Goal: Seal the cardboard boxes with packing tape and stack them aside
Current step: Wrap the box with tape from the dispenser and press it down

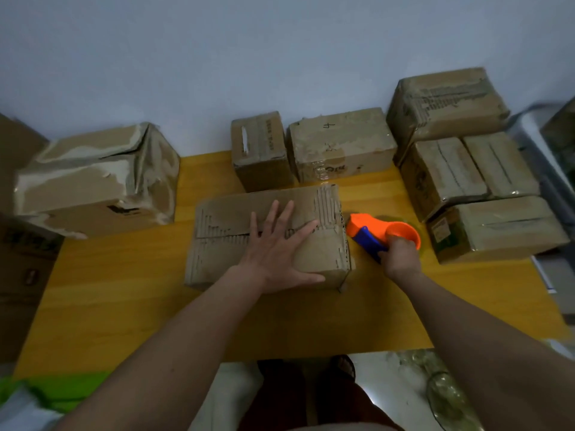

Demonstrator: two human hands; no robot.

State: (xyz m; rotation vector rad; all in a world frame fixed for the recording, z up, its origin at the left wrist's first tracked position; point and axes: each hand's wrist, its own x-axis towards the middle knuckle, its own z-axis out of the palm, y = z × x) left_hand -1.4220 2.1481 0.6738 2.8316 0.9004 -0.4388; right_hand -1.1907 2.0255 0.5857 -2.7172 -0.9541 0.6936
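With the left hand [277,244] pressed flat, fingers spread, on the flaps of the cardboard box [267,237] at worktop [124,290] centre, and the right hand [401,256] gripping the tape dispenser [379,233] at its right edge, draw tape squarely along the seam.

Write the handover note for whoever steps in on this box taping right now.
Left hand: flat, fingers spread, pressing the flaps of the worn box at the middle of the yellow table.
Right hand: grips the orange and blue tape dispenser, held at the box's right end.
Done: no tape is visible along the top seam yet.
Left: tape this box, then stack it aside. Other boxes line the wall, a torn one at left and a stack at right; some look taped.
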